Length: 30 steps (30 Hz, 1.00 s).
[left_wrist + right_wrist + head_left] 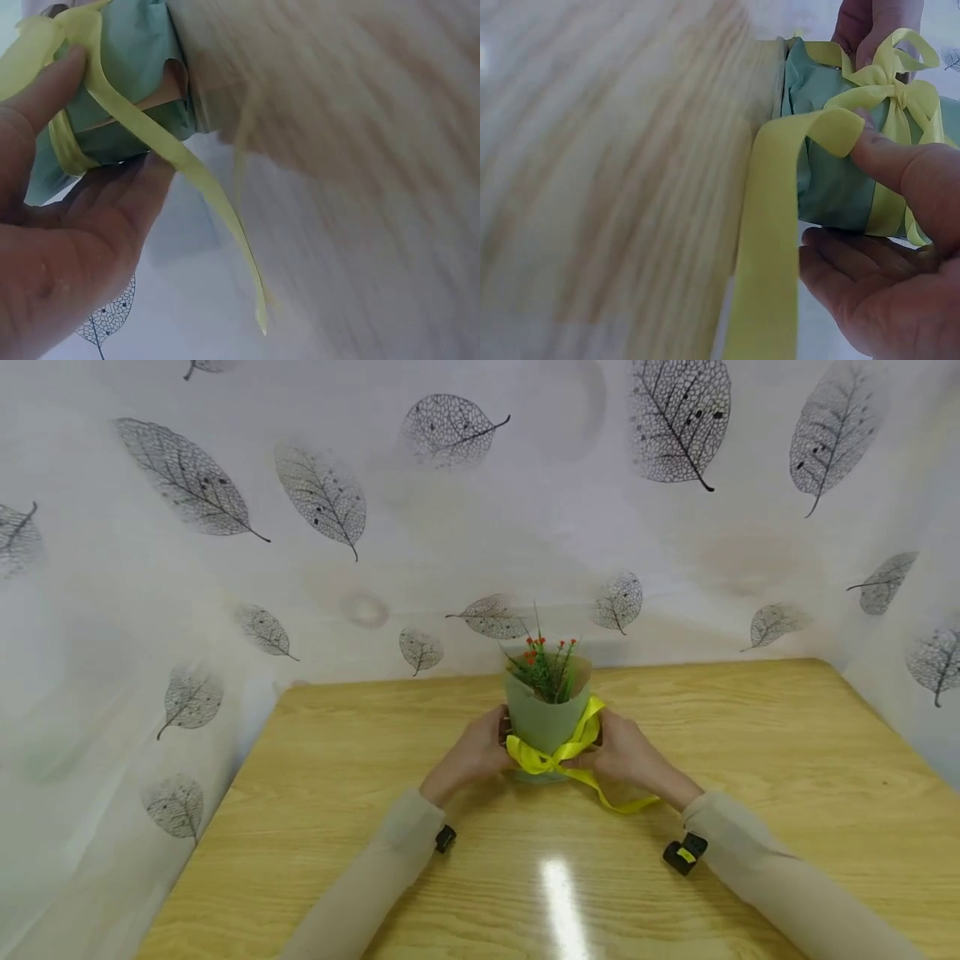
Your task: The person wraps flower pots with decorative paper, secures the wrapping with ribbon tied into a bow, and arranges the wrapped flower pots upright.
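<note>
A small bouquet (pixel 542 723) in green wrapping paper stands upright on the table, with red flowers (pixel 531 656) and green stems showing at its top. Round its lower part a yellow ribbon (pixel 553 762) is tied in a bow. My left hand (pixel 482 747) grips the bouquet from the left, its thumb against the ribbon in the left wrist view. From the other side my right hand (pixel 628 750) holds it, thumb in front by the bow and fingers behind. One long ribbon tail (pixel 769 225) hangs down in the right wrist view.
The wooden table (pixel 337 802) reaches back to a pale curtain (pixel 480 527) printed with dark leaves, which also runs along both sides. Each wrist bears a small black device, one on the left (pixel 446 838) and one on the right (pixel 685 853).
</note>
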{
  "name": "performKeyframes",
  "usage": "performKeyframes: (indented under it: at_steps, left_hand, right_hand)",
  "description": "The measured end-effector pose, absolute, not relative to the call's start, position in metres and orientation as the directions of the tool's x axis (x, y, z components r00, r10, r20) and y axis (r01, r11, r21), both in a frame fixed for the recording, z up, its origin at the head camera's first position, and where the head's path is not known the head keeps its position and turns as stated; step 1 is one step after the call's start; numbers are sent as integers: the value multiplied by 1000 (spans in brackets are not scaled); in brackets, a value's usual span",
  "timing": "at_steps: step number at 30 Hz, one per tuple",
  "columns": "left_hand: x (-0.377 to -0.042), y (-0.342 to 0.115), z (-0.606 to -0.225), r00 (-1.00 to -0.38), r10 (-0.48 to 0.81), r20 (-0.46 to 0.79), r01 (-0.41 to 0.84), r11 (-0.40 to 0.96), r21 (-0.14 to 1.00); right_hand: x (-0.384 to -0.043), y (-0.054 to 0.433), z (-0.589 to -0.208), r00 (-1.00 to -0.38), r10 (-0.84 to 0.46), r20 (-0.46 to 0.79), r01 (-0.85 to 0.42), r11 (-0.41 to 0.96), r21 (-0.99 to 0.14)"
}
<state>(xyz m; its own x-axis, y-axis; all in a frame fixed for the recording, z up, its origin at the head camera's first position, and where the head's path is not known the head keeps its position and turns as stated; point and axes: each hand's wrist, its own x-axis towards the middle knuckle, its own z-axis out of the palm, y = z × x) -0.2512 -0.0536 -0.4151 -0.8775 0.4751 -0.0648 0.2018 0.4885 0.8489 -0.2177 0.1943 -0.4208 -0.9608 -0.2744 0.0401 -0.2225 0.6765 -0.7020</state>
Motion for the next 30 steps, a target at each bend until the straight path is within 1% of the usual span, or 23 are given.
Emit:
performKeyframes:
  at_steps: [3, 7, 12, 14, 17, 20, 22, 25, 27, 30]
  left_hand:
    - [-249, -57, -417, -872, 484, -75, 219, 521, 825]
    - [-246, -67, -418, -859, 502, -96, 243, 566, 788]
    - [-242, -85, -414, -826, 547, -136, 327, 662, 674]
    - [-238, -95, -414, -822, 544, -168, 325, 690, 646]
    - [-229, -112, -415, -806, 535, -252, 253, 697, 671]
    - [-218, -123, -417, -755, 569, -326, 176, 655, 735]
    - [-210, -127, -417, -717, 601, -353, 138, 618, 774]
    - [-201, -129, -416, -676, 644, -358, 129, 582, 803]
    - [-198, -129, -415, -678, 651, -342, 148, 577, 803]
    - [-195, -131, -415, -733, 612, -296, 197, 608, 769]
  right_hand:
    - [-217, 196, -421, -962, -274, 19, -209, 688, -695]
    - [-216, 203, -416, -950, -313, -9, -215, 672, -708]
    - [-210, 225, -405, -924, -380, -45, -233, 651, -723]
    - [-205, 237, -402, -912, -404, -62, -241, 655, -716]
    - [-195, 256, -397, -896, -432, -101, -247, 675, -695]
    - [-184, 275, -394, -881, -452, -137, -257, 702, -665]
    - [-176, 285, -394, -875, -463, -144, -276, 718, -639]
    - [-166, 297, -395, -866, -477, -147, -296, 728, -619]
    - [-161, 301, -398, -859, -491, -148, -311, 728, -610]
    - [-156, 303, -404, -848, -510, -144, -329, 720, -612]
